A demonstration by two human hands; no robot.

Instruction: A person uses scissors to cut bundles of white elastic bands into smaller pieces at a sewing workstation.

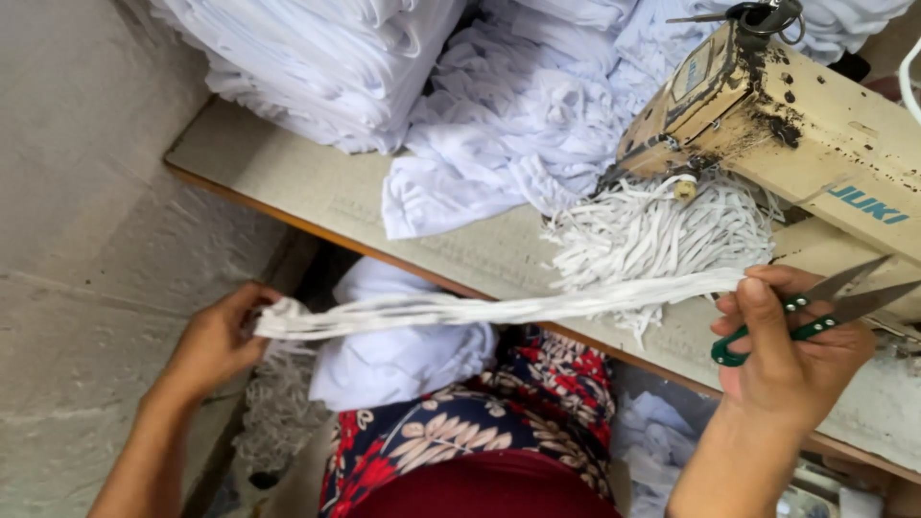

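Two hands, left hand point(216, 338) and right hand point(782, 350), shut tight on white strips point(499, 309); green snips point(825, 312) beside fingertips point(753, 288), could nick.

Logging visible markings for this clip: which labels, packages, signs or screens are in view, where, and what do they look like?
Label plate: on the sewing machine's end face, upper right; small rectangle, pale and worn.
Maker's lettering: on the machine's side, right edge; blue on beige.
No packages, signs or screens.
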